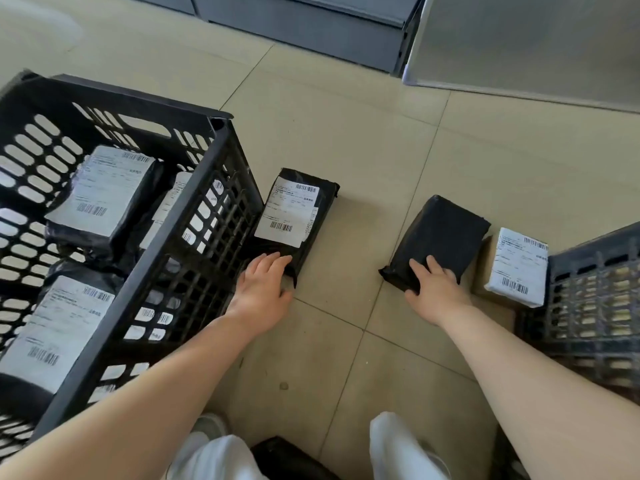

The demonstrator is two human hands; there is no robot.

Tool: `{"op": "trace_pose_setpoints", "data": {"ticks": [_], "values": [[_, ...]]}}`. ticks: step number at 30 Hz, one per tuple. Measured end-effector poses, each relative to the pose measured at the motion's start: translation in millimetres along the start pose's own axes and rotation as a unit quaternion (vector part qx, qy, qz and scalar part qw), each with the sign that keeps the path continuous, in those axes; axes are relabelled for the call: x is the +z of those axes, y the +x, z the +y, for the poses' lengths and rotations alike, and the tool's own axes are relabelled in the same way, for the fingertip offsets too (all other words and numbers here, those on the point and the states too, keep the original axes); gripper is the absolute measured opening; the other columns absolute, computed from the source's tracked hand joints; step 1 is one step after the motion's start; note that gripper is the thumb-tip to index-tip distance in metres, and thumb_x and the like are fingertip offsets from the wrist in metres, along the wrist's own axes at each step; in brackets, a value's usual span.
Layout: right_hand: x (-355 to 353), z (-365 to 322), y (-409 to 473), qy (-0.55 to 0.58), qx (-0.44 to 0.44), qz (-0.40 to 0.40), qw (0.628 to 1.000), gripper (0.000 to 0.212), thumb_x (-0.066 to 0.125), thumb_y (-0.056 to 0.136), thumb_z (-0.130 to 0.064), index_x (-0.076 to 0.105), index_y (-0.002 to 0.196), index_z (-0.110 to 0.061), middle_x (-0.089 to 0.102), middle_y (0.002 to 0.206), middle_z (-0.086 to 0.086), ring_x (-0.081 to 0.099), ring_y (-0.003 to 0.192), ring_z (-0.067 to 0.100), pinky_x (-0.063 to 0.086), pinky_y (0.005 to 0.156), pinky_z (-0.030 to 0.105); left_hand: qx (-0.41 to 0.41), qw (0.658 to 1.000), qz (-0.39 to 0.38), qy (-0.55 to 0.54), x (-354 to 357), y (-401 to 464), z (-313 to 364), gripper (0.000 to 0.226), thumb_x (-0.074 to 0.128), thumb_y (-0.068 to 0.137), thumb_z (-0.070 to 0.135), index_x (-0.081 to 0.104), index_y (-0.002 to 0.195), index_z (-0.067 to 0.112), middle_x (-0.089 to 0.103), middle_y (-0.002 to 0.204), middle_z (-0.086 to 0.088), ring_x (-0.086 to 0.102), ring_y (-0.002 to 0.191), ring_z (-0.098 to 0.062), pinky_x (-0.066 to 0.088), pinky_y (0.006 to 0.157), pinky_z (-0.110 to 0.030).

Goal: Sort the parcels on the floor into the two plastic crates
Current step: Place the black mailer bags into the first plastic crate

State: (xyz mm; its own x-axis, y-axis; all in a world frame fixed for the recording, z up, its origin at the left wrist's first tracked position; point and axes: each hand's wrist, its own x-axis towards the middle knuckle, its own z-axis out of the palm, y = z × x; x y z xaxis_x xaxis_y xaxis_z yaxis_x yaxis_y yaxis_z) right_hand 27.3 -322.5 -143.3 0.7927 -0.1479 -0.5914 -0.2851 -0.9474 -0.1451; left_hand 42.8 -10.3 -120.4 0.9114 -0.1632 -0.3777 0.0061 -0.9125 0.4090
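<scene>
A black parcel with a white label (294,216) lies on the tiled floor against the left black crate (194,188). My left hand (263,282) grips its near end, fingers on top and thumb at the edge. To the right lies a plain black parcel (441,233); my right hand (436,289) grips its near end the same way. A cardboard parcel with a white label (516,265) sits beside the right crate (595,299). The left crate holds labelled black parcels (100,199), another labelled parcel (55,327) nearest me.
Grey metal cabinets (311,26) and a grey panel (536,46) stand along the far side. My knees in white trousers (398,448) are at the bottom, with a dark object (287,459) between them. Bare tiles (363,140) lie beyond the parcels.
</scene>
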Motion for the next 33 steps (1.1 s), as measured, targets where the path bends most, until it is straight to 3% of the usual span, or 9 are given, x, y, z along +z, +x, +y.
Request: {"op": "trace_pose_setpoints", "data": {"ticks": [7,11,14,16,18,21,23,33], "values": [[25.4,-9.5,-20.5,-0.070,-0.045,0.052,0.995,0.054,0.048,0.096,-0.049,0.037,0.140,-0.021,0.024,0.158,0.010,0.030,0.137,0.037,0.044,0.105,0.047,-0.005,1.000,-0.021,-0.004,11.7,-3.4,-9.4,0.062,0.051,0.093,0.018,0.032,0.151,0.022,0.026,0.159,0.001,0.012,0.149,-0.019,0.015,0.121,-0.041],[40.3,-20.8,-29.7,-0.101,-0.037,0.121,0.987,0.049,0.038,0.095,-0.061,0.051,0.120,-0.021,0.048,0.127,0.005,0.047,0.117,0.030,0.042,0.102,0.048,-0.003,1.000,-0.023,-0.003,12.8,-3.4,-9.8,0.062,0.051,0.092,0.017,0.033,0.150,0.022,0.028,0.158,0.002,0.014,0.148,-0.019,0.016,0.121,-0.040],[40.2,-29.3,-25.5,-0.068,0.008,0.140,0.988,0.052,0.033,0.097,-0.063,0.059,0.108,-0.019,0.049,0.119,0.004,0.050,0.109,0.028,0.044,0.099,0.049,0.002,0.999,-0.048,-0.009,13.2,-4.8,-9.4,0.065,0.050,0.089,0.012,0.032,0.150,0.022,0.028,0.158,0.002,0.015,0.147,-0.018,0.020,0.120,-0.041],[38.1,-35.4,-19.5,-0.017,0.047,0.141,0.989,0.057,0.047,0.090,-0.066,0.052,0.117,-0.016,0.048,0.124,0.008,0.047,0.113,0.028,0.049,0.094,0.047,0.009,0.997,-0.074,-0.011,14.4,-7.0,-7.9,0.067,0.049,0.087,0.010,0.031,0.151,0.022,0.027,0.158,0.001,0.014,0.147,-0.019,0.022,0.119,-0.043],[36.4,-36.1,-15.0,0.015,0.086,0.124,0.988,0.079,0.061,0.081,-0.068,0.035,0.135,-0.016,0.035,0.144,0.014,0.038,0.128,0.034,0.048,0.097,0.051,0.015,0.995,-0.094,-0.001,16.3,-8.4,-5.2,0.068,0.048,0.086,0.010,0.030,0.151,0.020,0.027,0.158,0.001,0.013,0.147,-0.019,0.023,0.119,-0.045],[37.8,-31.0,-12.9,0.014,0.117,0.062,0.991,0.106,0.059,0.082,-0.071,0.002,0.155,-0.020,-0.002,0.163,0.016,0.015,0.146,0.044,0.044,0.104,0.055,0.014,0.995,-0.102,0.009,17.3,-9.2,-3.0,0.068,0.048,0.087,0.011,0.029,0.152,0.019,0.026,0.158,0.002,0.012,0.148,-0.019,0.022,0.119,-0.046],[40.0,-27.7,-11.5,0.031,0.128,0.044,0.990,0.109,0.057,0.084,-0.070,-0.007,0.157,-0.021,-0.012,0.164,0.014,0.012,0.147,0.046,0.046,0.101,0.051,0.012,0.995,-0.101,0.010,17.5,-8.9,-2.7,0.067,0.048,0.088,0.011,0.029,0.152,0.019,0.026,0.158,0.002,0.012,0.147,-0.018,0.023,0.119,-0.045],[33.2,-22.9,-8.0,0.129,0.151,0.057,0.978,0.107,0.074,0.080,-0.047,0.002,0.155,-0.023,-0.007,0.164,0.007,0.019,0.143,0.041,0.044,0.103,0.055,0.010,0.994,-0.110,-0.017,16.9,-11.7,1.8,0.067,0.048,0.087,0.011,0.031,0.151,0.023,0.030,0.155,0.001,0.017,0.145,-0.019,0.025,0.117,-0.042]]}}
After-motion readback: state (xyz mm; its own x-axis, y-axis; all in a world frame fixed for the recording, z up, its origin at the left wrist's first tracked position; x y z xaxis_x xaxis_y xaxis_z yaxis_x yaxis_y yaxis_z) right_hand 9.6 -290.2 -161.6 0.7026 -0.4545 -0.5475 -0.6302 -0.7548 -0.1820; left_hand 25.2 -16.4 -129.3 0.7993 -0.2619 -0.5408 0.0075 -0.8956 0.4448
